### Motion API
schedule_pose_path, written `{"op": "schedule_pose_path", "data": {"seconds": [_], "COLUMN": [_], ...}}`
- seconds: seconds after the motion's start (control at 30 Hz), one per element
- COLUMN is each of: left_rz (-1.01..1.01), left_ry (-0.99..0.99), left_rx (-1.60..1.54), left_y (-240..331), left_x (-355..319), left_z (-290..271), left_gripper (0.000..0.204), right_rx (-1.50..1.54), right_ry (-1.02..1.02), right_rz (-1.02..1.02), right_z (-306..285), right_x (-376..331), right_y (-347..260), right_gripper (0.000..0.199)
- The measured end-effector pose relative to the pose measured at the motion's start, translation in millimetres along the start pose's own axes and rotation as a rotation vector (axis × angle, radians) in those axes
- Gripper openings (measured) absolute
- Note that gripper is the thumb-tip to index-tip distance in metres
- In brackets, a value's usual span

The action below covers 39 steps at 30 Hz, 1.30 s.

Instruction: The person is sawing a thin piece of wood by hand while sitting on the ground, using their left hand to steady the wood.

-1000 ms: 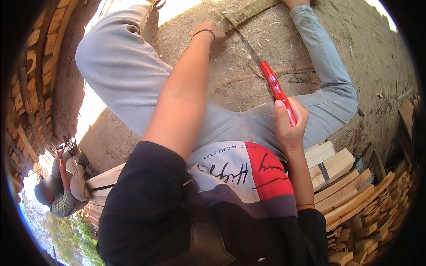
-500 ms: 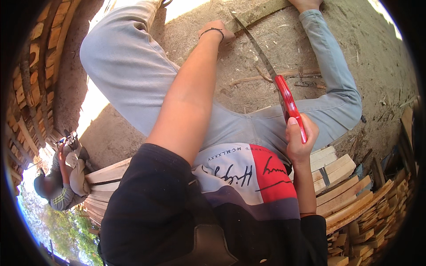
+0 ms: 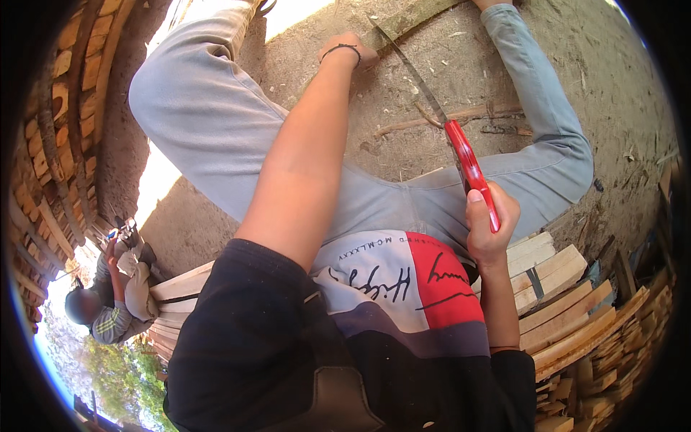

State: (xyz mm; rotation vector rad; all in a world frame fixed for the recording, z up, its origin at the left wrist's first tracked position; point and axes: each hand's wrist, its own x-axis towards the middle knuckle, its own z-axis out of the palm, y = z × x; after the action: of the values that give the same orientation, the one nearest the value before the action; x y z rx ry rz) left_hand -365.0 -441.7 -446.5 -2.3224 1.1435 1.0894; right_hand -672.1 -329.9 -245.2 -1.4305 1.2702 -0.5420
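Observation:
My right hand [image 3: 492, 219] is wrapped around the red handle of a handsaw [image 3: 464, 155]. Its narrow, slightly curved blade stretches up and to the left, and the tip overlaps the edge of a wooden board [image 3: 417, 20]. Against the board's left part, my left hand [image 3: 350, 52] is closed, with a dark cord at the wrist; most of its fingers are hidden. The board lies aslant on the ground between my legs, and my bare right foot [image 3: 493, 2] is at its far right end, partly cut off by the picture's edge.
Dry sticks [image 3: 453, 119] lie on the sandy ground [image 3: 612, 93]. Sawn timber [image 3: 554, 277] is stacked behind me on the right, and a wall of stacked wood [image 3: 61, 108] rises at the left. Another person [image 3: 119, 288] sits at the far left, holding something small.
The view has shifted slightly. My left hand stays at the board and my right hand keeps the saw in nearly the same pose.

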Motion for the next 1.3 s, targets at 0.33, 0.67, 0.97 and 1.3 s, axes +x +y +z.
{"op": "schedule_pose_path", "data": {"seconds": [0.33,0.67,0.97,1.3], "left_rz": [0.049,0.052,0.025,0.051], "left_ry": [0.068,0.068,0.081,0.133], "left_rx": [-0.019,-0.06,-0.057,-0.044], "left_y": [11.1,11.2,-6.3,0.1], "left_x": [-12.7,-6.8,-2.0,-9.0], "left_z": [5.8,0.9,2.7,9.3], "left_gripper": [0.047,0.04,0.044,0.041], "right_rx": [0.02,0.072,0.0,-0.01], "right_ry": [0.048,0.053,0.011,0.027], "right_rz": [0.038,0.1,0.031,0.028], "right_z": [25.3,20.6,3.3,2.7], "right_x": [32.7,37.7,-1.8,-9.1], "right_y": [11.9,10.6,1.3,4.2], "right_gripper": [0.03,0.029,0.03,0.028]}}
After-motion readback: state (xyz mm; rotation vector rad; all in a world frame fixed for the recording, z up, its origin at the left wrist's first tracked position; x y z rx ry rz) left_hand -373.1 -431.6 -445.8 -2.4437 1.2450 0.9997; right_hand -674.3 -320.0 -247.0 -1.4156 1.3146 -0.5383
